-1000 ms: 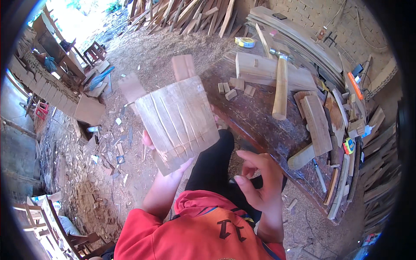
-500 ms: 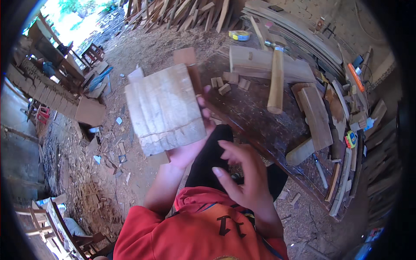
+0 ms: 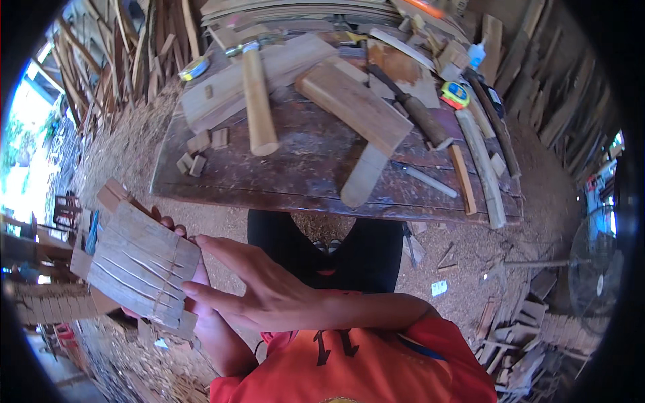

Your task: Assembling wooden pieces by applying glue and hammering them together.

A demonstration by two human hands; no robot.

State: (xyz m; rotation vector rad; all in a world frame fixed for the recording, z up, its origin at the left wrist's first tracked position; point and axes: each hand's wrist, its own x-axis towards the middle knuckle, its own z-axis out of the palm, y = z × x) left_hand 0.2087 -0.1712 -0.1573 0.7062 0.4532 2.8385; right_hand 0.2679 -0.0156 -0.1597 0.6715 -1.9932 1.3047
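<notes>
A flat, squarish wooden block with several lengthwise grooves or cracks is held out at the lower left, tilted. Smaller wooden tabs stick out past its edges. My left hand grips the block from beneath and along its right side; the dark fingertips curl at its upper edge, while the rest of the palm is mostly hidden. My right hand is beside the block's right edge, thumb and forefinger spread apart. Whether its fingertips touch the wood I cannot tell.
Ahead is a worn dark wooden table. On it lie a hammer, a thick wooden piece, small wood blocks, a chisel-like tool, a tape measure and wood strips. Another tape measure sits at the far left.
My view has turned right, bringing the table squarely in front. The block has swung to the lower left in my left hand, and my right hand has moved over beside it.
</notes>
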